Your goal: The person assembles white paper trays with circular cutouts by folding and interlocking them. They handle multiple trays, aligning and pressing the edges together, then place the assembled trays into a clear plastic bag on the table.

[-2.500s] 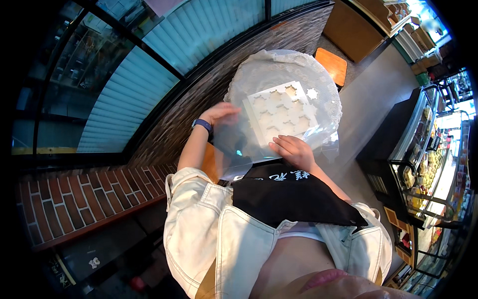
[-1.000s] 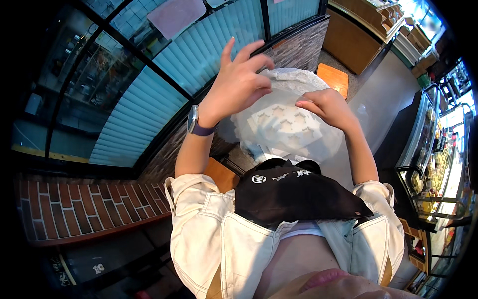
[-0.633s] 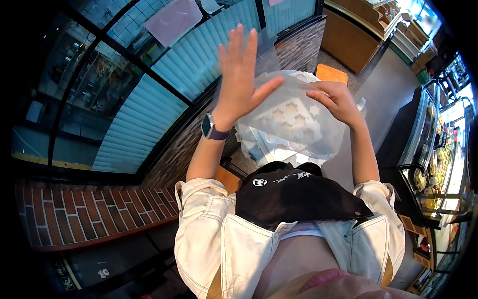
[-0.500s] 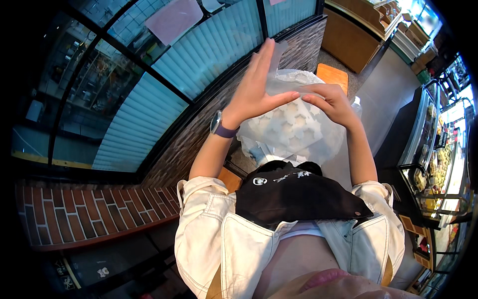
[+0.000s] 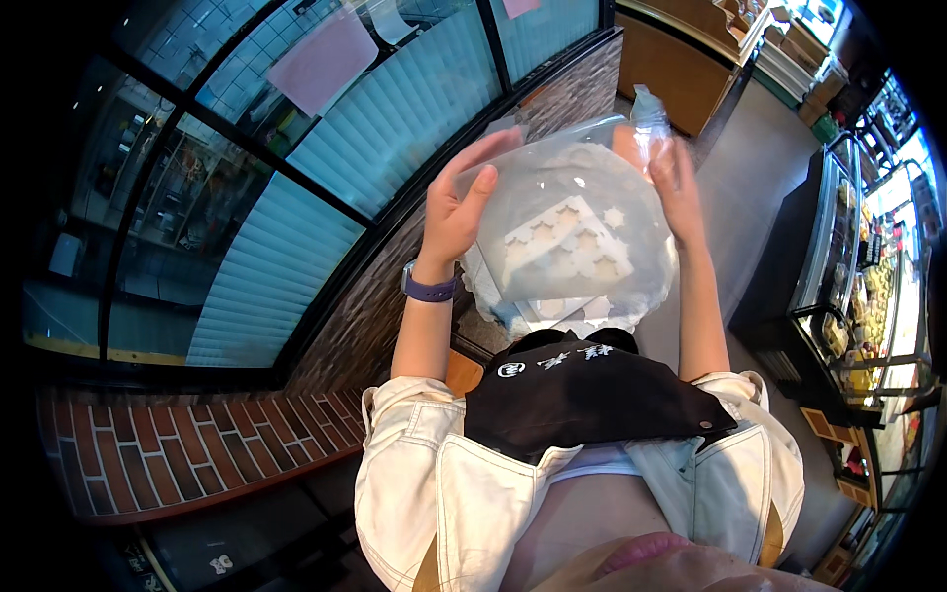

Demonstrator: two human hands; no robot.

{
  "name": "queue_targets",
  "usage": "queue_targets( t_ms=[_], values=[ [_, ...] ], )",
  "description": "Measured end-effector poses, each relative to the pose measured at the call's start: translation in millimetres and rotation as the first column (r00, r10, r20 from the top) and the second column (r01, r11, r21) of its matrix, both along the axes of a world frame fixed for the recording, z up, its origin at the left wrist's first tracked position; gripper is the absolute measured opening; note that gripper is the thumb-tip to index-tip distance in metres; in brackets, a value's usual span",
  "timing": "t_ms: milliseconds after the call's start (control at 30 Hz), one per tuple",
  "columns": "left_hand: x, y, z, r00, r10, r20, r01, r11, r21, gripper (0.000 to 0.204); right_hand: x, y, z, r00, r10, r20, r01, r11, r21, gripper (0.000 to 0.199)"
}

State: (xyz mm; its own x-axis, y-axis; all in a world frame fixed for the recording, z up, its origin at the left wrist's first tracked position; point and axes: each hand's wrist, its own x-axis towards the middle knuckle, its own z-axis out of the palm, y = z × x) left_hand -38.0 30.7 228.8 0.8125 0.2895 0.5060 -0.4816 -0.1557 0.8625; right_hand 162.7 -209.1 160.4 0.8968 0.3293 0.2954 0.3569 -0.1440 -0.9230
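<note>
A clear plastic bag [image 5: 646, 123] is stretched out between my two hands, above a round table covered with crumpled white plastic [image 5: 651, 296]. My left hand [image 5: 457, 212] has the bag's left edge between its raised thumb and long fingers; a purple-strapped watch [image 5: 430, 286] is on that wrist. At the other side, my right hand [image 5: 679, 192] grips the bag, its fingers blurred by motion and partly behind the shiny plastic. Through the bag I see white sheets [image 5: 552, 232] with star-like shapes, lying on the table, and a loose white star-like piece [image 5: 614, 216].
A wooden stool seat [image 5: 464, 373] shows at the table's near left. Windows with pale blinds [image 5: 395, 148] and a brick ledge [image 5: 197, 444] run along the left. To the right stands a glass display case [image 5: 838, 266]; a wooden counter [image 5: 661, 69] is at the back.
My hands have moved apart, the right one outward to the right. The plastic between them is now spread wide. My left hand has come lower, and the view has shifted slightly.
</note>
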Motion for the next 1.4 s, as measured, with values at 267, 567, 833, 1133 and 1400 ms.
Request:
queue_targets(
  t_ms=[267,567,833,1133,1400],
  values=[
    [7,0,-15,0.994,0.059,0.093,-0.046,0.99,-0.134,0.045,-23,4,3,0.763,0.535,-0.362,-0.431,0.839,0.331,0.081],
    [5,8,-54,0.925,0.378,-0.022,-0.375,0.906,-0.195,0.051,-32,7,14,0.902,0.428,0.052,-0.431,0.897,0.095,0.073],
    [-6,9,-23,0.73,0.661,0.173,-0.676,0.661,0.326,0.057,-30,17,36,0.892,0.416,0.177,-0.444,0.88,0.171,0.068],
    [12,-32,20,0.875,0.383,0.297,-0.474,0.55,0.688,0.067,-53,21,86,0.757,0.46,0.464,-0.382,0.888,-0.257,0.061],
    [30,-36,0,0.843,0.435,0.316,-0.527,0.551,0.647,0.069,-49,17,84,0.699,0.444,0.56,-0.245,0.885,-0.396,0.066]
  ],
)
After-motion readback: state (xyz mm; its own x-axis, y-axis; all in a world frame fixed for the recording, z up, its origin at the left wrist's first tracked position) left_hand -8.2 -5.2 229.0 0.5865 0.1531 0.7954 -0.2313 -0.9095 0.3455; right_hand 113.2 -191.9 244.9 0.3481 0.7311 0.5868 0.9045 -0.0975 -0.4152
